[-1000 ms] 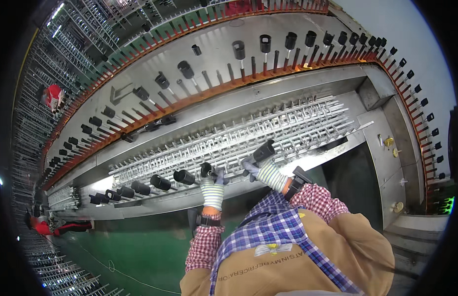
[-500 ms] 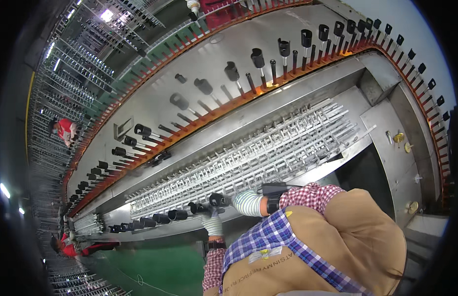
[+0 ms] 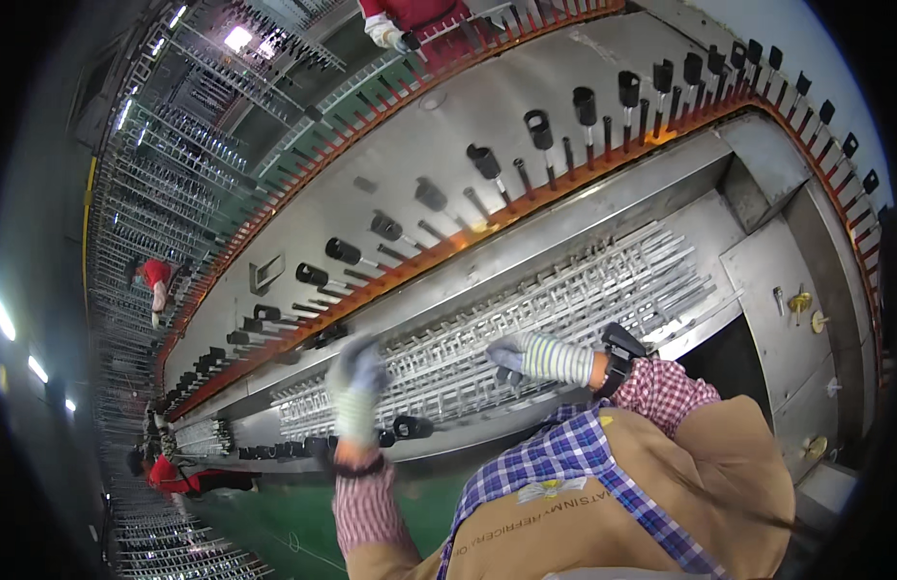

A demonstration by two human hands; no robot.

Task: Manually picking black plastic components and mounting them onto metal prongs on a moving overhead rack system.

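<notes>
Both my hands wear striped knit gloves with grey fingers. My left hand [image 3: 357, 387] is raised over the left part of a stack of silvery metal rods [image 3: 603, 275] with short cross-pieces; motion smears its fingers. Over the middle of the stack hovers my right hand [image 3: 545, 359], its fingers curled in toward the thumb. Whatever may be in that hand is hidden. Below and between the hands, a black cup-shaped part [image 3: 412, 426] lies on the trough's near edge, at the right end of a row of similar black parts [image 3: 292, 449].
Beyond the trough runs a curved orange-edged conveyor track [image 3: 448, 242] with upright pins, several topped by black cup-shaped parts [image 3: 538, 129]. Brass-coloured discs [image 3: 799, 303] lie on the metal ledge at right. A co-worker in red [image 3: 424, 24] stands across the track; others are at far left.
Both hands have left the black cup-shaped parts on the near edge and moved up over the rods. My left hand went farther forward and left. The pins' black parts have shifted along the track.
</notes>
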